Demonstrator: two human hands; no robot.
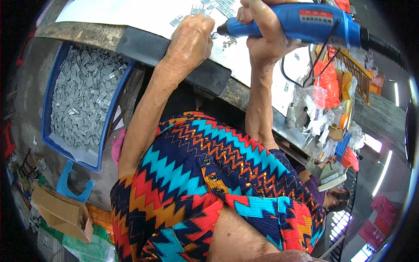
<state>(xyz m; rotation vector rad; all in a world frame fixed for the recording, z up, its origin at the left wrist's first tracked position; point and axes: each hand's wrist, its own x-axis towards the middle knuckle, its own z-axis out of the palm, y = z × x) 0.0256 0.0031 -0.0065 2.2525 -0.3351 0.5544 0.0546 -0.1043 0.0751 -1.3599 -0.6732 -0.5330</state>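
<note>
My right hand [271, 47] is wrapped round a blue electric screwdriver [312, 32], which lies level with its dark tip pointing left. That tip reaches the fingers of my left hand [190, 43], closed in a pinch over the white work surface [238, 65]. Whatever the left fingers hold is mostly hidden; a bit of something small and grey shows at the tip. Just beyond this hand lie several flat grey pieces [222, 6]. Tiny dark bits, perhaps screws [229, 41], are scattered below the screwdriver.
A blue bin [45, 118] full of small grey pieces stands at the left, below the table edge [144, 43]. Cables hang from the screwdriver. Red and clear plastic bags [327, 83] crowd the right side. An open cardboard box [59, 207] is at the lower left. Another person [336, 198] is at the right.
</note>
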